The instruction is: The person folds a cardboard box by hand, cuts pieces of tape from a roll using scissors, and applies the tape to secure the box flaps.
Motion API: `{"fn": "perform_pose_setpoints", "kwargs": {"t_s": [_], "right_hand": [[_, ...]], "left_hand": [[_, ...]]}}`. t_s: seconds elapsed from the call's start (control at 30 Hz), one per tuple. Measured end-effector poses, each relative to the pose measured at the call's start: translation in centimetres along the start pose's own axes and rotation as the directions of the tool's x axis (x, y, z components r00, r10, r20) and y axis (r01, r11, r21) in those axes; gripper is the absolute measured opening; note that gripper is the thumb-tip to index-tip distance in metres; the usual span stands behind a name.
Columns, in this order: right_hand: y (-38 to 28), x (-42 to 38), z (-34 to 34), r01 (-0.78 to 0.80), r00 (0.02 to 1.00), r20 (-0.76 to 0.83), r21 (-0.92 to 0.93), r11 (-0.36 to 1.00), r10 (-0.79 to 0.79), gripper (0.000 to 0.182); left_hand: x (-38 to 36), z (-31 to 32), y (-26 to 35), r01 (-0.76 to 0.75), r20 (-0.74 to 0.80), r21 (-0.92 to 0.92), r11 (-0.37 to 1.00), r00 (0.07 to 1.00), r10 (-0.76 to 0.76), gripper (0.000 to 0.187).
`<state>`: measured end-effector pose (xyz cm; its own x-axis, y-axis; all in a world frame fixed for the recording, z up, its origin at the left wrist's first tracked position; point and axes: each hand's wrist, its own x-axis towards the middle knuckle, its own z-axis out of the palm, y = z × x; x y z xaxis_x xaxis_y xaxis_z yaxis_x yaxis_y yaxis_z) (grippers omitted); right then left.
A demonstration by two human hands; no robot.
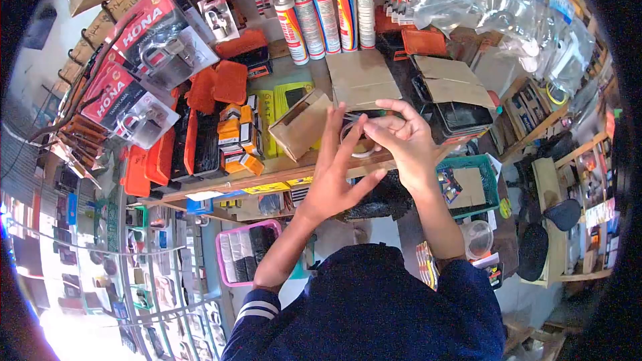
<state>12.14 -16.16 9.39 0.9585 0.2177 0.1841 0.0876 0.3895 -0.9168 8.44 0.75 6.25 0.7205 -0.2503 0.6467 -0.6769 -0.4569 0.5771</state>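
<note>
My left hand (339,177) is raised over the shelf edge, palm inward, its fingers stretched out and apart. Close to its fingertips is my right hand (404,144), with thumb and index finger pinched together; anything between them is too small to make out. Behind the hands stands an open cardboard box (301,124), its flaps up. A pale ring-shaped item (364,154) shows partly between the hands, mostly hidden by the fingers. Further back lies a flat cardboard flap (363,79).
Sealant tubes (321,23) stand at the back. Packaged padlocks (164,60) hang at the left, above orange bins (158,154) and small orange boxes (241,130). Plastic bags (508,13) hang at the upper right. Below are a green basket (496,190) and a pink basket (222,254).
</note>
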Motion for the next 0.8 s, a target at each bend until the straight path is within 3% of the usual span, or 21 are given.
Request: {"fn": "perform_pose_setpoints", "kwargs": {"t_s": [0.07,0.1,0.17,0.2,0.23,0.3,0.33,0.37,0.43,0.5,0.57,0.8], "right_hand": [[0.3,0.5,0.0,0.0,0.999,-0.042,-0.106,0.994,-0.005,0.041],[0.7,0.9,0.0,-0.001,0.999,-0.037,-0.105,0.994,-0.003,0.041],[2.2,2.0,-0.1,0.202,0.979,-0.007,0.035,0.979,-0.202,0.037],[2.5,2.7,-0.3,0.244,0.969,-0.028,-0.031,0.969,-0.245,0.036],[2.8,3.5,-0.4,0.246,0.969,-0.025,-0.029,0.969,-0.247,0.036],[3.4,4.8,-0.4,0.291,0.956,-0.013,-0.053,0.955,-0.292,0.04],[3.6,5.3,-0.3,0.309,0.951,0.048,-0.085,0.947,-0.306,0.044],[3.9,5.7,0.0,0.31,0.95,0.059,-0.081,0.947,-0.306,0.044],[5.0,6.6,1.0,0.441,0.897,0.128,-0.243,0.864,-0.422,0.047],[6.3,7.8,0.9,0.436,0.9,0.141,-0.25,0.864,-0.413,0.045],[7.5,8.8,0.8,0.326,0.944,0.126,-0.197,0.925,-0.306,0.042],[8.5,9.9,1.1,0.277,0.957,0.155,-0.225,0.934,-0.247,0.037]], "left_hand": [[0.3,-0.8,0.3,0.005,-0.002,0.351,0.937,1.0,-0.005,0.093],[0.3,-1.1,0.0,0.009,-0.005,0.354,0.935,1.0,-0.007,0.093],[0.4,-1.9,-0.9,0.097,-0.127,0.435,0.895,0.991,-0.046,0.093],[1.0,-2.4,-1.2,0.106,-0.2,0.517,0.85,0.98,-0.001,0.086],[1.4,-2.9,-1.9,0.106,-0.202,0.52,0.848,0.979,0.002,0.086],[1.8,-3.8,-3.1,0.185,-0.177,0.686,0.703,0.98,-0.085,0.076],[2.2,-4.2,-3.4,0.173,-0.151,0.74,0.65,0.984,-0.09,0.063],[2.0,-4.3,-4.0,0.18,-0.16,0.743,0.644,0.983,-0.09,0.063],[1.6,-4.1,-5.6,0.15,-0.118,0.74,0.656,0.989,-0.094,0.052],[1.0,-3.6,-6.4,0.129,-0.122,0.76,0.637,0.991,-0.055,0.044],[0.7,-3.1,-6.8,0.145,-0.162,0.76,0.634,0.986,-0.031,0.04],[0.7,-3.5,-6.4,0.178,-0.191,0.766,0.618,0.98,-0.046,0.044]]}}
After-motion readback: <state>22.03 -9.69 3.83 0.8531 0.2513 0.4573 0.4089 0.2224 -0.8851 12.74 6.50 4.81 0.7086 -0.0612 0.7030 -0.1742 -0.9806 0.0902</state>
